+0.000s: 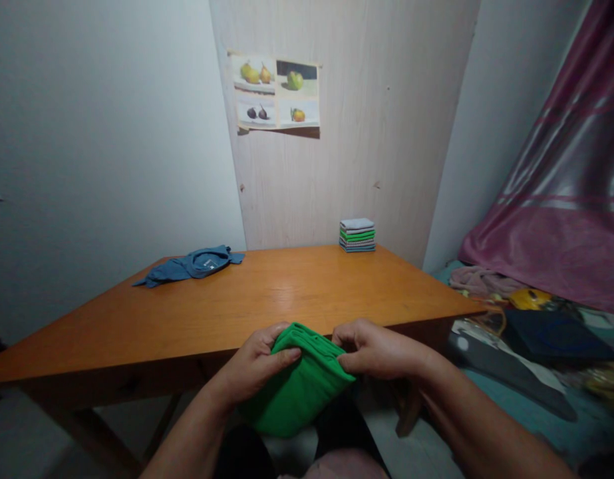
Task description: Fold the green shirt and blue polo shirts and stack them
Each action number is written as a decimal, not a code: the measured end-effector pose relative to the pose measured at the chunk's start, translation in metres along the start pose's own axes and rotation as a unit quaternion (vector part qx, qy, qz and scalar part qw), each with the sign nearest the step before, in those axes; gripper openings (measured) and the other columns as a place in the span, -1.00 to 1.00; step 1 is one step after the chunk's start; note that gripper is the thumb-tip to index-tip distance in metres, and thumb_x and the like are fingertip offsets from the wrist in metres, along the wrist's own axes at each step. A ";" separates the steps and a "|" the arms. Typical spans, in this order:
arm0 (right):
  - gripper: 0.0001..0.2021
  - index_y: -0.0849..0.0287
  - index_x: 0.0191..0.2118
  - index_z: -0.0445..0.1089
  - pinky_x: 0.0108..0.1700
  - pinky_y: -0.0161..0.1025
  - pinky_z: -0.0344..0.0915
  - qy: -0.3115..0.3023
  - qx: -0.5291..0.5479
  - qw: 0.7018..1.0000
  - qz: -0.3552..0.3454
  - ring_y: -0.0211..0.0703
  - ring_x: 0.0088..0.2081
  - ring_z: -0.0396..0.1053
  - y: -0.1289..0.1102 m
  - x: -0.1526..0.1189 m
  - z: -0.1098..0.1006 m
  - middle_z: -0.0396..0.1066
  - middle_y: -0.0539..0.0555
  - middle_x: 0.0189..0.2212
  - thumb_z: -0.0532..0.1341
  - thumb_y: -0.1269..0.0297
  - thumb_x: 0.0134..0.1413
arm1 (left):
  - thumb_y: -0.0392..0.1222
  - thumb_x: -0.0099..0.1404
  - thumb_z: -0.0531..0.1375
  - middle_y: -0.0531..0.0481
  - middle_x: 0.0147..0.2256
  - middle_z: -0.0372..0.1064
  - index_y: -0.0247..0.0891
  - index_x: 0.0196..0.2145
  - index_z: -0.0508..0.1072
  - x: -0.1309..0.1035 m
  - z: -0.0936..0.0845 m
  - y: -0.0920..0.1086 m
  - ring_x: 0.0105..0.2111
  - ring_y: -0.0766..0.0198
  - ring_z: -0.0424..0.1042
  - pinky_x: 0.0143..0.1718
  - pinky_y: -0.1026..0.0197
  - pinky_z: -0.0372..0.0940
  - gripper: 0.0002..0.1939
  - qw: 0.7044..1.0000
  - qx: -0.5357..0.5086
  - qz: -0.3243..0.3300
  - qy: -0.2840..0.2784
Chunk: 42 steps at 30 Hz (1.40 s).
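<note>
A folded bright green cloth (303,392) is held up in front of the table's near edge, above my lap. My left hand (267,359) grips its upper left part, thumb across the front and fingers behind it. At the upper right corner, my right hand (366,349) pinches the cloth's edge between thumb and curled fingers. Folded layers show along the top. On the table's far left lies a crumpled blue shirt (197,264) with its collar opening facing up. Toward the back right stands a neat stack of folded cloths (357,235) in grey, green, patterned and blue.
The orange-brown wooden table (287,299) reaches back to a panel wall with a fruit poster (275,92). At the right, a low surface holds a dark flat item (561,334), a grey long item (511,366) and other clutter, below a pink curtain (551,246).
</note>
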State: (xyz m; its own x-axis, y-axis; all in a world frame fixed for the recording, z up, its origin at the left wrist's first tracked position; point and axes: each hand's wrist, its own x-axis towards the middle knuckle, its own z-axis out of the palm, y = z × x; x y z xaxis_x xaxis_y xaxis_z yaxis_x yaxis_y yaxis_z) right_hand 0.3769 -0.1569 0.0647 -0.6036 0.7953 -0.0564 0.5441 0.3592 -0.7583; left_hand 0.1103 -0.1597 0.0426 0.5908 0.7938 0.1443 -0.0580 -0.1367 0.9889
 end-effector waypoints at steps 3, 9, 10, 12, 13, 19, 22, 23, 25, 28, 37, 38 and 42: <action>-0.89 0.16 -0.32 0.40 -0.46 -0.39 0.07 0.036 -0.051 0.998 -0.015 -0.31 -0.45 0.22 0.001 0.000 0.001 0.31 -0.09 -0.48 0.23 0.42 -0.05 | -0.05 0.30 0.30 -0.12 -0.15 0.50 -0.28 -0.08 0.50 0.002 0.000 -0.004 -0.17 0.13 0.48 -0.10 0.11 0.35 -0.69 1.000 -0.021 0.001 0.004; -0.82 0.18 -0.22 0.46 -0.30 -0.30 0.27 0.025 0.049 0.997 -0.051 -0.20 -0.33 0.35 -0.001 -0.004 -0.008 0.43 -0.01 -0.36 0.18 0.21 0.20 | -0.02 0.29 0.30 -0.13 -0.16 0.51 -0.29 -0.07 0.48 0.006 0.000 -0.003 -0.19 0.12 0.50 -0.12 0.11 0.37 -0.65 0.998 -0.050 -0.013 0.033; -0.76 0.17 -0.16 0.47 -0.22 -0.26 0.30 0.027 0.074 0.995 -0.068 -0.16 -0.25 0.38 -0.002 -0.005 -0.009 0.46 0.03 -0.29 0.16 0.14 0.25 | -0.02 0.28 0.31 -0.13 -0.16 0.51 -0.28 -0.07 0.48 0.006 0.000 -0.002 -0.19 0.12 0.50 -0.13 0.12 0.37 -0.65 0.998 -0.051 -0.013 0.042; -0.66 0.16 -0.04 0.46 -0.09 -0.21 0.32 0.036 0.102 0.990 -0.091 -0.10 -0.12 0.40 -0.005 -0.006 -0.007 0.48 0.07 -0.16 0.18 0.02 0.25 | -0.02 0.26 0.33 -0.13 -0.16 0.51 -0.28 -0.08 0.48 0.006 0.000 -0.001 -0.20 0.12 0.50 -0.16 0.14 0.37 -0.64 0.997 -0.050 -0.011 0.062; -0.62 0.15 0.00 0.45 -0.08 -0.20 0.32 0.041 0.101 0.990 -0.094 -0.08 -0.10 0.40 -0.005 -0.007 -0.004 0.48 0.08 -0.13 0.22 -0.01 0.22 | -0.01 0.26 0.33 -0.13 -0.16 0.51 -0.28 -0.09 0.48 0.006 0.000 0.000 -0.21 0.12 0.50 -0.17 0.14 0.37 -0.64 0.996 -0.052 -0.013 0.068; -0.71 0.18 -0.14 0.49 -0.29 -0.29 0.28 0.087 0.042 0.993 -0.069 -0.17 -0.30 0.37 0.006 0.000 0.008 0.46 0.02 -0.31 0.25 0.06 0.19 | 0.03 0.26 0.32 -0.10 -0.21 0.51 -0.27 -0.07 0.44 0.006 0.002 0.000 -0.27 0.14 0.51 -0.19 0.13 0.37 -0.61 0.994 -0.078 -0.030 0.069; -0.72 0.18 -0.15 0.47 -0.32 -0.30 0.26 0.076 0.040 0.994 -0.062 -0.18 -0.32 0.36 0.009 0.000 0.005 0.45 0.01 -0.33 0.26 0.07 0.17 | 0.04 0.26 0.31 -0.10 -0.21 0.50 -0.28 -0.08 0.44 0.008 0.006 0.000 -0.26 0.14 0.50 -0.20 0.13 0.36 -0.61 0.996 -0.062 -0.026 0.066; -0.72 0.17 -0.15 0.47 -0.31 -0.30 0.26 0.076 0.031 0.995 -0.058 -0.18 -0.31 0.37 0.007 0.000 0.004 0.45 0.01 -0.33 0.28 0.07 0.15 | 0.04 0.26 0.31 -0.09 -0.21 0.49 -0.28 -0.09 0.45 0.009 0.007 0.001 -0.26 0.14 0.50 -0.21 0.14 0.36 -0.61 0.996 -0.050 -0.020 0.065; -0.68 0.14 -0.11 0.46 -0.28 -0.28 0.28 0.083 0.009 0.995 -0.057 -0.14 -0.27 0.38 0.003 0.000 0.002 0.46 0.02 -0.29 0.34 0.07 0.08 | 0.04 0.27 0.30 -0.08 -0.22 0.48 -0.28 -0.09 0.45 0.013 0.011 0.003 -0.26 0.15 0.48 -0.22 0.16 0.35 -0.62 0.998 -0.019 -0.006 0.058; -0.58 0.11 -0.03 0.44 -0.22 -0.24 0.29 0.099 -0.011 0.992 -0.074 -0.09 -0.20 0.39 -0.004 0.001 0.002 0.47 0.04 -0.21 0.39 0.07 0.01 | 0.04 0.30 0.27 -0.06 -0.21 0.45 -0.27 -0.12 0.48 0.020 0.017 0.007 -0.21 0.15 0.44 -0.19 0.16 0.32 -0.66 0.996 0.066 0.035 0.052; -0.66 0.13 -0.17 0.44 -0.30 -0.28 0.25 0.096 -0.024 0.994 -0.042 -0.14 -0.27 0.37 0.000 0.007 0.006 0.45 0.00 -0.30 0.41 0.08 -0.02 | -0.04 0.29 0.26 0.00 -0.26 0.41 -0.20 -0.17 0.46 0.026 0.030 0.005 -0.24 0.18 0.37 -0.20 0.19 0.25 -0.78 0.962 0.237 0.099 0.089; -0.66 0.14 -0.18 0.44 -0.29 -0.28 0.25 0.099 -0.009 0.994 -0.045 -0.14 -0.27 0.37 0.000 0.009 0.007 0.45 -0.01 -0.31 0.42 0.09 -0.04 | -0.05 0.29 0.26 0.00 -0.27 0.41 -0.20 -0.19 0.46 0.027 0.032 0.005 -0.23 0.18 0.37 -0.19 0.18 0.25 -0.79 0.960 0.244 0.103 0.088; -0.71 0.18 -0.19 0.47 -0.26 -0.29 0.28 0.056 0.103 0.990 -0.079 -0.17 -0.27 0.39 0.002 0.011 0.007 0.46 -0.02 -0.33 0.36 0.09 0.05 | -0.05 0.22 0.33 -0.03 -0.20 0.40 -0.18 -0.15 0.46 0.031 0.035 0.007 -0.16 0.14 0.37 -0.12 0.13 0.26 -0.71 0.958 0.241 0.118 0.104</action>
State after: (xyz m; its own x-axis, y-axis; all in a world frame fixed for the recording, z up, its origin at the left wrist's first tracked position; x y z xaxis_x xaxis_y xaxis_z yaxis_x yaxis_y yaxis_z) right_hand 0.3673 -0.1513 0.0581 -0.5976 0.7899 0.1374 0.3102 0.3858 -0.8689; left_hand 0.1563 -0.1572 0.0525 0.4305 0.8009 0.4162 0.2377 -0.5454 0.8038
